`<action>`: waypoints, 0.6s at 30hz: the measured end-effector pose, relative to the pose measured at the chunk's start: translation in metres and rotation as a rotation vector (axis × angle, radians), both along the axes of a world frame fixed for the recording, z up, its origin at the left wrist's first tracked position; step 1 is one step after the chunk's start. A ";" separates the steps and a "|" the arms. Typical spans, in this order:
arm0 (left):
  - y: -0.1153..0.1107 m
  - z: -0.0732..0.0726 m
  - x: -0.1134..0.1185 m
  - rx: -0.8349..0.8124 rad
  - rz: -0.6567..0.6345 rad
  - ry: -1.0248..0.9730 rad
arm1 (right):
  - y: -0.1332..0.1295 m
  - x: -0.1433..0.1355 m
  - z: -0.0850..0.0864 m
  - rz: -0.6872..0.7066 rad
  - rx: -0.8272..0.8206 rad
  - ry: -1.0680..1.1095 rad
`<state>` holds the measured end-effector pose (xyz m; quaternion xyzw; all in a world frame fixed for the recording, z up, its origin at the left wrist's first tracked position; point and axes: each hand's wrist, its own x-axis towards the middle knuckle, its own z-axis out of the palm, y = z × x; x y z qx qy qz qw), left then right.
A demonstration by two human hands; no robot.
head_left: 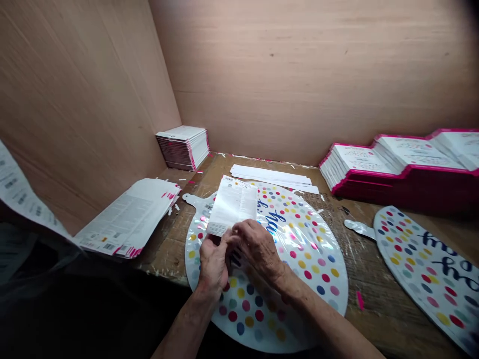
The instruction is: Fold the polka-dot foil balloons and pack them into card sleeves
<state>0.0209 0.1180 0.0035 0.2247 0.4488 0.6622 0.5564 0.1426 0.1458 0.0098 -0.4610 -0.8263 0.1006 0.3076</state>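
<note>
A white printed paper packet (232, 204) is held up over a round foil balloon (318, 269) with coloured polka dots and dark blue lettering. My left hand (214, 262) grips the packet's lower edge, thumb on the near side. The fingers of my right hand (258, 247) are pinched together at the packet's lower right corner, close to my left thumb. What exactly lies between the right fingertips is hidden. Flat on the table, the balloon spreads beneath both hands, its tail pointing to the upper left.
Printed packets (123, 214) lie fanned at left, and a neat stack (183, 144) stands in the corner. White paper strips (275, 175) lie behind the balloon. Stepped stacks of pink-edged packets (396, 164) and another dotted balloon (422, 269) are at right. Wooden panels (299, 75) enclose the table.
</note>
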 end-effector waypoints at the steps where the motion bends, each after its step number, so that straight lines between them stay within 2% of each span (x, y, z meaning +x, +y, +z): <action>1: 0.002 0.000 -0.004 -0.006 -0.029 -0.025 | 0.003 -0.004 0.002 0.052 -0.043 -0.021; 5: 0.008 0.002 -0.026 -0.005 -0.036 -0.057 | 0.023 -0.017 0.004 0.205 -0.110 -0.126; 8: 0.016 0.004 -0.042 0.002 0.009 0.012 | 0.039 -0.029 0.002 0.228 -0.125 -0.093; 10: 0.024 0.007 -0.051 0.003 -0.006 0.079 | 0.051 -0.037 0.002 0.255 -0.248 0.042; 12: 0.033 0.010 -0.060 -0.006 -0.027 0.124 | 0.065 -0.044 0.004 0.294 -0.436 0.238; 14: 0.046 0.015 -0.070 -0.022 0.000 0.137 | 0.076 -0.049 0.007 0.234 -0.557 0.472; 16: 0.065 0.020 -0.083 -0.032 0.057 0.136 | 0.078 -0.051 0.011 0.132 -0.542 0.632; 18: 0.090 0.028 -0.099 -0.018 0.110 0.131 | 0.067 -0.051 0.011 0.180 -0.502 0.598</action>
